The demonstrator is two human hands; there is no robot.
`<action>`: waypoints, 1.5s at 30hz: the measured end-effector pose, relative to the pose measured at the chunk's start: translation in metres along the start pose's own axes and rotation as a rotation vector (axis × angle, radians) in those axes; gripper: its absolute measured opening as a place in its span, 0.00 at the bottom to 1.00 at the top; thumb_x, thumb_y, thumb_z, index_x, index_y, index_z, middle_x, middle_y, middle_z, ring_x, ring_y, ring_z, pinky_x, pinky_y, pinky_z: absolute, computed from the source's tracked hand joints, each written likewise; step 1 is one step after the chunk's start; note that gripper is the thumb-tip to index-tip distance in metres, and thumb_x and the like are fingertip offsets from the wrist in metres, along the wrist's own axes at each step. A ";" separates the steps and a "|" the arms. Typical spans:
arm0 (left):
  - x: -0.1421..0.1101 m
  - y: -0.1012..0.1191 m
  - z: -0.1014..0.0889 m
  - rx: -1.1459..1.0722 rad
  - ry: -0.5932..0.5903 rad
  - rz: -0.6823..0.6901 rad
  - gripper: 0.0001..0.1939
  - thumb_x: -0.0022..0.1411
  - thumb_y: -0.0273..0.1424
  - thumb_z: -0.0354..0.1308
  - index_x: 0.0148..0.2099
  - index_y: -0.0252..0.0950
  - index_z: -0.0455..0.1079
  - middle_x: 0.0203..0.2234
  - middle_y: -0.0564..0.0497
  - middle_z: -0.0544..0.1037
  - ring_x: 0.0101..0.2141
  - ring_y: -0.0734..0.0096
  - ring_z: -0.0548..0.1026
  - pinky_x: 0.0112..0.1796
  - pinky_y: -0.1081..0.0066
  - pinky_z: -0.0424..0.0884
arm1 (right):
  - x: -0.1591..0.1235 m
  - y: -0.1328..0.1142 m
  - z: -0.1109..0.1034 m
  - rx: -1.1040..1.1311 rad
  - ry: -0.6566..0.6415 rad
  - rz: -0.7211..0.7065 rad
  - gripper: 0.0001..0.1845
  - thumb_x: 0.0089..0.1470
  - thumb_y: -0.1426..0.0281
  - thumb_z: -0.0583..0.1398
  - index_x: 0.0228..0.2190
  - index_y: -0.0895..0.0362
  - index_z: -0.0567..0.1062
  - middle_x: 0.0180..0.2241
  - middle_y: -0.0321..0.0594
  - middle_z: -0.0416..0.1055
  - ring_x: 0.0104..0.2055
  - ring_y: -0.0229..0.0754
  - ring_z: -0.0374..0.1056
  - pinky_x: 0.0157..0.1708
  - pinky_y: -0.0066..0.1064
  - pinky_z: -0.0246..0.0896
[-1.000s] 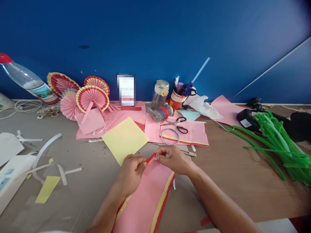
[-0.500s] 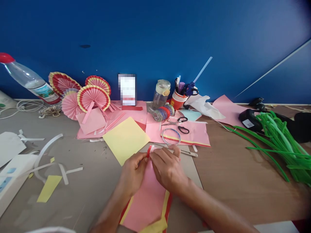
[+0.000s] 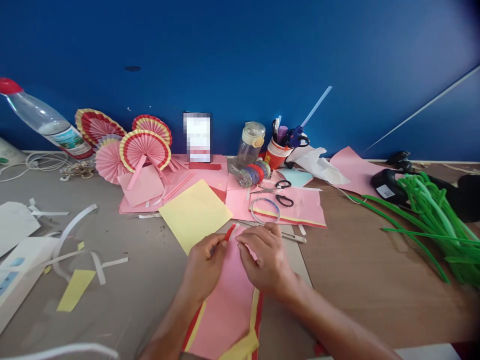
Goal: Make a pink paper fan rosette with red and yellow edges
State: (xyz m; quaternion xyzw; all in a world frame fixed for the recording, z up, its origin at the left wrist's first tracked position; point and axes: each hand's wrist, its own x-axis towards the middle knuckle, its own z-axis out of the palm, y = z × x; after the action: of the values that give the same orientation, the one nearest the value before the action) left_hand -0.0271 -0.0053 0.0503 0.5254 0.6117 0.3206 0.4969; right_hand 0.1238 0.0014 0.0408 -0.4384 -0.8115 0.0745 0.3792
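Note:
A long pink paper sheet (image 3: 228,310) with yellow and red bands along its sides runs toward me between my forearms. My left hand (image 3: 205,262) is closed on its far end, pinching the narrow red edge (image 3: 230,233) between thumb and fingers. Beside it my right hand (image 3: 264,255) has its thumb and fingertips drawn together at the same end, by a whitish strip. What lies between those fingertips is too small to make out. A yellow piece (image 3: 242,346) lies across the sheet's near end.
Beyond my hands lie yellow paper (image 3: 197,212), a tape roll (image 3: 264,210), scissors (image 3: 283,192) and a utility knife (image 3: 294,237). Folded paper fans (image 3: 145,152), a phone (image 3: 198,137), a bottle (image 3: 251,142) and a cup (image 3: 276,154) stand behind. Green pipe cleaners (image 3: 435,220) are on the right.
My right hand moved over the sheet's far end, then its fingertips drew back slightly right. The sheet straightened, and its yellow near end came into view. My left hand kept its pinch.

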 end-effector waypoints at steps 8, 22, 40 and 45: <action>0.002 -0.005 0.003 0.034 -0.002 0.048 0.11 0.59 0.34 0.50 0.35 0.37 0.73 0.28 0.54 0.76 0.31 0.70 0.71 0.32 0.73 0.66 | 0.001 0.004 0.009 -0.031 -0.024 -0.013 0.09 0.56 0.78 0.53 0.27 0.57 0.69 0.25 0.36 0.72 0.28 0.36 0.65 0.34 0.33 0.47; 0.000 -0.008 0.000 0.040 -0.033 0.044 0.12 0.61 0.37 0.50 0.32 0.37 0.71 0.24 0.56 0.72 0.27 0.72 0.67 0.28 0.74 0.62 | 0.002 0.008 0.010 0.060 -0.022 -0.036 0.09 0.58 0.77 0.52 0.27 0.56 0.67 0.25 0.37 0.72 0.27 0.37 0.66 0.33 0.32 0.51; 0.000 -0.007 -0.002 0.142 -0.094 0.068 0.14 0.60 0.37 0.48 0.30 0.36 0.71 0.23 0.53 0.68 0.25 0.72 0.64 0.25 0.74 0.59 | 0.009 0.015 -0.002 0.330 -0.354 0.325 0.12 0.49 0.83 0.55 0.21 0.57 0.71 0.21 0.31 0.66 0.24 0.33 0.60 0.26 0.24 0.51; -0.001 -0.005 0.000 -0.010 -0.110 -0.050 0.18 0.57 0.39 0.51 0.46 0.36 0.71 0.25 0.54 0.69 0.21 0.75 0.61 0.21 0.74 0.58 | 0.006 0.015 -0.001 0.295 -0.242 0.266 0.10 0.53 0.78 0.55 0.26 0.56 0.73 0.23 0.33 0.69 0.26 0.36 0.62 0.35 0.31 0.55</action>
State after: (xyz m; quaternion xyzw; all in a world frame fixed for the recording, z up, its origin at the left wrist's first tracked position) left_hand -0.0291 -0.0077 0.0459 0.5242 0.5949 0.2818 0.5403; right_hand 0.1325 0.0149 0.0383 -0.4694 -0.7663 0.2935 0.3260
